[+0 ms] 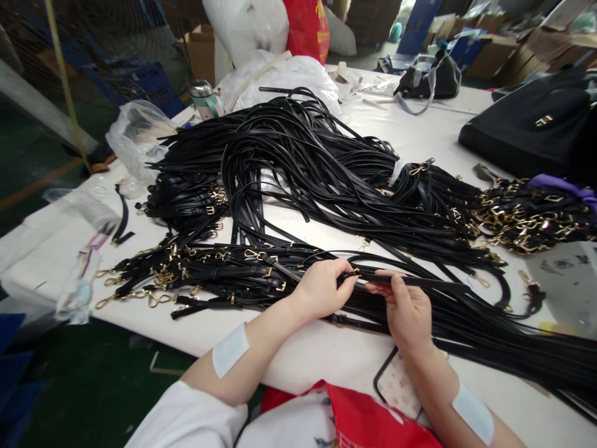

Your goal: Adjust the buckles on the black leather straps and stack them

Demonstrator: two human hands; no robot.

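Over the front of the white table, my left hand [323, 287] pinches the end of a thin black strap [436, 284] beside a small gold buckle [356, 272]. A short way along the same strap, my right hand [410, 311] grips it between thumb and fingers, so the piece between both hands runs nearly level. Beneath and around my hands lies a bundle of black straps [205, 267] with gold buckles and snap hooks at their left ends. Behind it spreads a big heap of long black straps [280, 143].
A heap of short straps with gold hardware [517, 214] sits at the right, near a black handbag [527, 124]. A lidded cup [205, 99] and a clear plastic bag [140, 137] stand at the back left. A phone-like flat item [398, 382] lies by my right forearm.
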